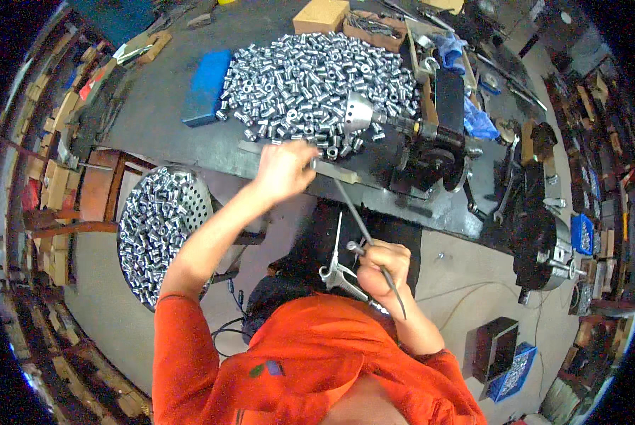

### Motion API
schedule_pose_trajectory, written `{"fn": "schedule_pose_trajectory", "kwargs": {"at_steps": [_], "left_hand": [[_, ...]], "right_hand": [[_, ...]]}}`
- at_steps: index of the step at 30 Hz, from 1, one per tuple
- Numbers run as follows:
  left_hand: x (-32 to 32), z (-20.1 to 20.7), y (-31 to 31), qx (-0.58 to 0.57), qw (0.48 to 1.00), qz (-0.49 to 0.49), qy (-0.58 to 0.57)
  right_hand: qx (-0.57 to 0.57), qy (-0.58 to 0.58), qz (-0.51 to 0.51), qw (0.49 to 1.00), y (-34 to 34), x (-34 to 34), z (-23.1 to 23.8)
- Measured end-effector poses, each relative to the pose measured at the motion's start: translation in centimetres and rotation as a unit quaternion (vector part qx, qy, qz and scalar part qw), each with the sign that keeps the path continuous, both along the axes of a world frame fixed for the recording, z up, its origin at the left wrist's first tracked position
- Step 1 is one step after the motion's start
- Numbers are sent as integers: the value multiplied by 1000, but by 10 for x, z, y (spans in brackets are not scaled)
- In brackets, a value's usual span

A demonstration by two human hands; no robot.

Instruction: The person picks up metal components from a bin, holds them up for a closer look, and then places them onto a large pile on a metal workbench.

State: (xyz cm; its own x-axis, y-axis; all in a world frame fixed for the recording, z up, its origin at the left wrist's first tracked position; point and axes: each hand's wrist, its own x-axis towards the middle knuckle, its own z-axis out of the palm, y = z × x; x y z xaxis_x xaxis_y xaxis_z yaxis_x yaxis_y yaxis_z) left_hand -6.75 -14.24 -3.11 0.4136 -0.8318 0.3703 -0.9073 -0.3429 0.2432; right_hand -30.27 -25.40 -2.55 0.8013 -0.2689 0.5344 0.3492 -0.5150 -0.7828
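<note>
My left hand (285, 170) is closed at the bench's front edge, its fingertips pinched together. Whatever they hold is too small and blurred to name. Just beyond it lies a large heap of small shiny metal sleeves (310, 81). Lower down, in front of my body, my right hand (385, 269) grips a long thin dark rod (355, 209), which slants from the bench edge past my fist. A small metal sleeve (356, 248) shows at the right fingers. Beside that hand, over my lap, is a silver air blow gun (340, 275).
A perforated round tray (202, 200) full of sleeves stands left of me. On the bench are a blue box (207, 88), a dark machine with a silver cone (358, 113), a cardboard box (321, 15) and wrenches (508, 180). A blue crate (513, 373) sits on the floor at right.
</note>
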Motion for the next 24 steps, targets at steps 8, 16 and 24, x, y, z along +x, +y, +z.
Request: {"fn": "schedule_pose_trajectory", "kwargs": {"at_steps": [8, 16, 24], "left_hand": [[67, 46, 10, -115, 984, 115, 66], [18, 8, 224, 68, 947, 219, 224], [-2, -48, 274, 295, 904, 305, 56]], "right_hand": [[48, 44, -15, 998, 8, -12, -12], [99, 71, 68, 990, 25, -5, -18], [105, 95, 85, 986, 32, -1, -10]]}}
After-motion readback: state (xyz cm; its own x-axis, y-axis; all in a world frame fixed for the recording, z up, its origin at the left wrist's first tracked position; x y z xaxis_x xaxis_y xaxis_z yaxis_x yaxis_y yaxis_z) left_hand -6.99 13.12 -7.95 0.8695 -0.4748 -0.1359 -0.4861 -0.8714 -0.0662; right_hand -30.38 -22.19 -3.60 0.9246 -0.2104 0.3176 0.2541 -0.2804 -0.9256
